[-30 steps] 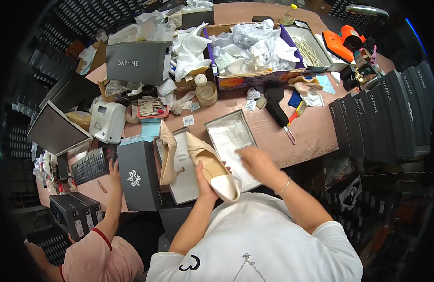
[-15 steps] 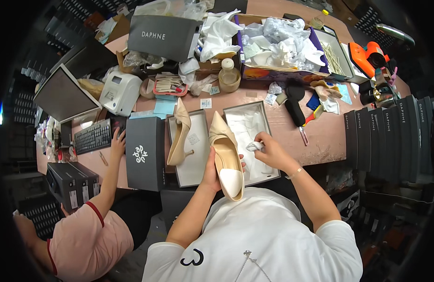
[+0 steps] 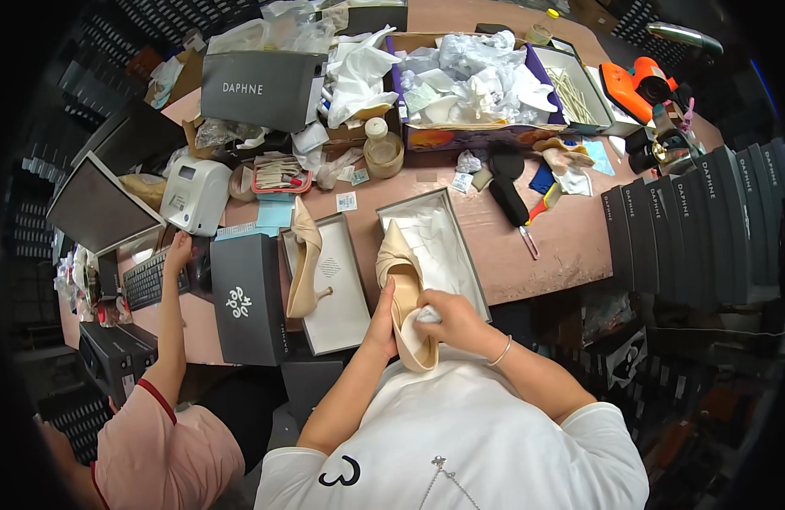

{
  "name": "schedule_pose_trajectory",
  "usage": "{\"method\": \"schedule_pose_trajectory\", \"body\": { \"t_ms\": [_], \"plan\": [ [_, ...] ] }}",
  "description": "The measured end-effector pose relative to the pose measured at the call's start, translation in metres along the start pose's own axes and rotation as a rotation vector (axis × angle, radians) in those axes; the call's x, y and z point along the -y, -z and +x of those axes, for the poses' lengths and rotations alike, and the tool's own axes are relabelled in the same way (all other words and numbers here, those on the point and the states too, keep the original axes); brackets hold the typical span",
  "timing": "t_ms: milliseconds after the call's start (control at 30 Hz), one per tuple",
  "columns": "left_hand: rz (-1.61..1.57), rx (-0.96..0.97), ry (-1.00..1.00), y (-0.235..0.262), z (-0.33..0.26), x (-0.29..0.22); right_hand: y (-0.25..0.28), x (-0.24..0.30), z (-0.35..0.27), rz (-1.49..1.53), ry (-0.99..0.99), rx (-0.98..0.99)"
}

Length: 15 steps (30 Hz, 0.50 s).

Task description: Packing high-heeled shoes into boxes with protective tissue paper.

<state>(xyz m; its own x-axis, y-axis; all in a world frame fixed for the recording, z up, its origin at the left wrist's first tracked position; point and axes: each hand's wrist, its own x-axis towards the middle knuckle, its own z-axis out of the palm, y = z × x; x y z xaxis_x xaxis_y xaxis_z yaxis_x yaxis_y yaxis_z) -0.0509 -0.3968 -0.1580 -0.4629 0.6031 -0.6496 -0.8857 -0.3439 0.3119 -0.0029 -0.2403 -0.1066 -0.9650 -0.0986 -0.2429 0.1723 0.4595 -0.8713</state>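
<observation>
My left hand [image 3: 381,327] is wrapped around the side of a beige pointed pump [image 3: 397,259], toe pointing away from me. My right hand [image 3: 456,321] pinches a crumpled white wad [image 3: 427,315] against the inside of the pump, over its pale heel pad [image 3: 417,347]. The matching beige heeled pump [image 3: 301,268] lies on its side along the left edge of an open shoe box part [image 3: 337,310]. Behind the held pump sits another open box [image 3: 469,255] lined with white tissue paper. The fingertips of my right hand are partly hidden inside the pump.
A grey shoe box [image 3: 248,297] lies to the left. A co-worker's hand [image 3: 179,249] is by a white label printer [image 3: 195,197]. Behind stand a jar [image 3: 382,153] and a purple carton [image 3: 486,136] heaped with crumpled paper. Dark shoe boxes [image 3: 690,229] line the right.
My right hand has moved left with the white wad, from above the tissue-lined box into the pump. The co-worker's hand has shifted from near the mouse toward the printer.
</observation>
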Motion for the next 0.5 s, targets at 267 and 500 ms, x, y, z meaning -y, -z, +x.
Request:
{"method": "schedule_pose_trajectory", "body": {
  "t_ms": [267,500],
  "plan": [
    [0.035,0.001,0.03,0.002,0.002,0.015,0.075,-0.076,0.041,0.597,-0.175,-0.616],
    [-0.028,-0.003,-0.006,0.0,-0.001,0.013,0.079,-0.105,0.053,0.731,-0.248,-0.538]
  ]
}}
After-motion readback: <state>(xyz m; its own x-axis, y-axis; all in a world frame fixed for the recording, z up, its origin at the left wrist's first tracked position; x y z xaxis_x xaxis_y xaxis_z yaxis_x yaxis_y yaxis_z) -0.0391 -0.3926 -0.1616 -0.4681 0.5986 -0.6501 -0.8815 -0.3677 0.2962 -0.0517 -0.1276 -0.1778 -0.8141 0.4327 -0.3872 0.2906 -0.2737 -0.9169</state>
